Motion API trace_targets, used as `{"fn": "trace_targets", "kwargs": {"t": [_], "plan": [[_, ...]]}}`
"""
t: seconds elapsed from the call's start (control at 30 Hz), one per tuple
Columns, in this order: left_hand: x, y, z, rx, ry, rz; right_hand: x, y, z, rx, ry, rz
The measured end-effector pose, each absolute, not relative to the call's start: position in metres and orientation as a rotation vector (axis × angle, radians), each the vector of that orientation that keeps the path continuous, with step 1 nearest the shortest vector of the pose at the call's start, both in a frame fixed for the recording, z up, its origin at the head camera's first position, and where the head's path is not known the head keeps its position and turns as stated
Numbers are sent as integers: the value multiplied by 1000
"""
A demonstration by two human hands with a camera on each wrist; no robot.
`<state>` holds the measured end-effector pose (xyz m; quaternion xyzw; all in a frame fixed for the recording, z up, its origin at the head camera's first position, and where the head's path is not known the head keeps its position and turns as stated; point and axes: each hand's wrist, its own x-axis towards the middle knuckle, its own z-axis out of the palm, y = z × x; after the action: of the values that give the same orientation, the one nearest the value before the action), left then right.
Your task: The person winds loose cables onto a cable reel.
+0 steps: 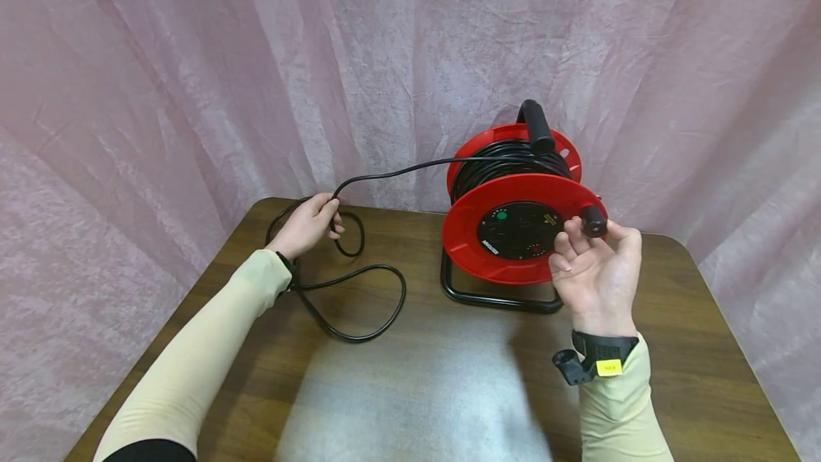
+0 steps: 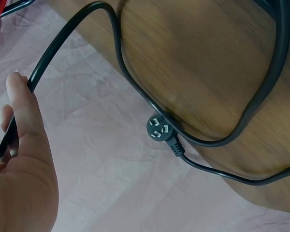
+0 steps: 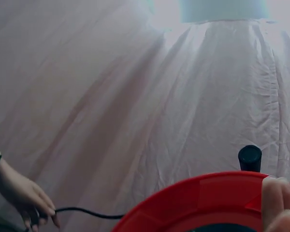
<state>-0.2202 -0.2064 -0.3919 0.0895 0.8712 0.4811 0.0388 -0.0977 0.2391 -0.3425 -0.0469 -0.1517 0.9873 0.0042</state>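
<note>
A red cable reel (image 1: 463, 237) with a black centre panel stands on a black tube frame (image 1: 500, 301). Black cable (image 1: 400, 171) runs from its drum leftward to my left hand (image 1: 311, 223), which pinches it between thumb and fingers. Beyond that hand the slack lies in loose loops on the table. In the left wrist view, the cable's plug (image 2: 159, 128) shows its flat pins near the table edge. My right hand (image 1: 599, 280), palm up, holds the reel's black crank knob (image 1: 594, 223) between thumb and fingers. The right wrist view shows only some of its fingertips (image 3: 273, 203).
The wooden table (image 1: 385, 398) has rounded far corners and a bright reflection in front. Pink curtains (image 1: 385, 55) hang close behind it and along both sides. A black carry handle (image 1: 536, 127) rises above the reel.
</note>
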Motion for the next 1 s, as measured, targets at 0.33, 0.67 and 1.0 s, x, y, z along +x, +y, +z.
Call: {"fn": "trace_targets", "kwargs": {"t": [0.33,0.67,1.0], "plan": [[-217,-202,-385,321,2662,1436,-96,256,-352,-52,-1351,2632],[-214,-202,-385,337,2643,1415,-84,257,-341,-367,-2304,1243],[-215,-202,-388,334,2639,1436,-97,247,-358,-183,-2095,924]]}}
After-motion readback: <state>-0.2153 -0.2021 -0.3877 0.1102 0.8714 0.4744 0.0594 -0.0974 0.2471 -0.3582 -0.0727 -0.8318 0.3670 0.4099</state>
